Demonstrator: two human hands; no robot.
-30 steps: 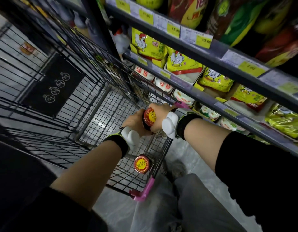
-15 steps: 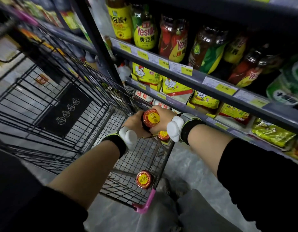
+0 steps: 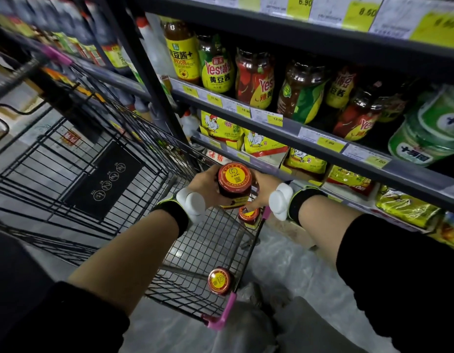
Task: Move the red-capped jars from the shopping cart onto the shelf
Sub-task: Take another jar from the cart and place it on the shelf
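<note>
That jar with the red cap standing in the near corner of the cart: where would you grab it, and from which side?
Probably around the cap of the jar, coming straight down from above. It stands upright with its cap facing up, tucked against the cart wires on the shelf side, so the glass sides are hard to reach. Both hands are busy with another jar.

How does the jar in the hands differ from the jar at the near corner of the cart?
The held jar is gripped between the left hand and right hand, above the cart; the corner jar rests untouched in it. The held jar's side shows; the other shows mostly its cap. Both have red, yellow-centred caps.
</note>
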